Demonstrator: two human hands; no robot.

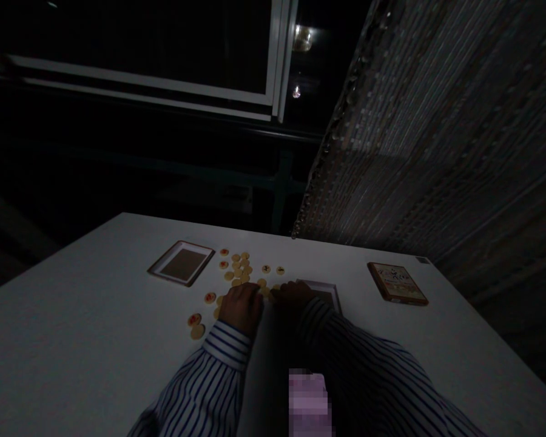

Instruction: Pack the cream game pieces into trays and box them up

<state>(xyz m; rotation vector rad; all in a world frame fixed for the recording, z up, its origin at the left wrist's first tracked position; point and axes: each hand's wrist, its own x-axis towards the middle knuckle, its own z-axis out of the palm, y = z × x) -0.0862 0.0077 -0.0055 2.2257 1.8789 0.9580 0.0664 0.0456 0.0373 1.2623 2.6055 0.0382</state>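
Round wooden discs (236, 273) lie loosely on the white table, most showing a plain side. A few carry red marks, such as the disc (210, 297) left of my left hand, and two with dark marks (266, 269) sit beyond my hands. My left hand (242, 306) rests over the discs, palm down; its fingertips are too dark to make out. My right hand (293, 295) reaches in from the right, its fingers by several plain discs (266, 291). Behind my right wrist, an open tray (334, 285) is partly covered.
An open shallow box (160, 273) sits at the left of the discs. A closed box with a printed lid (398, 283) lies at the right. A pixelated pink object (309, 403) is near me. Beyond are a beaded curtain (391, 139) and a window frame (279, 60).
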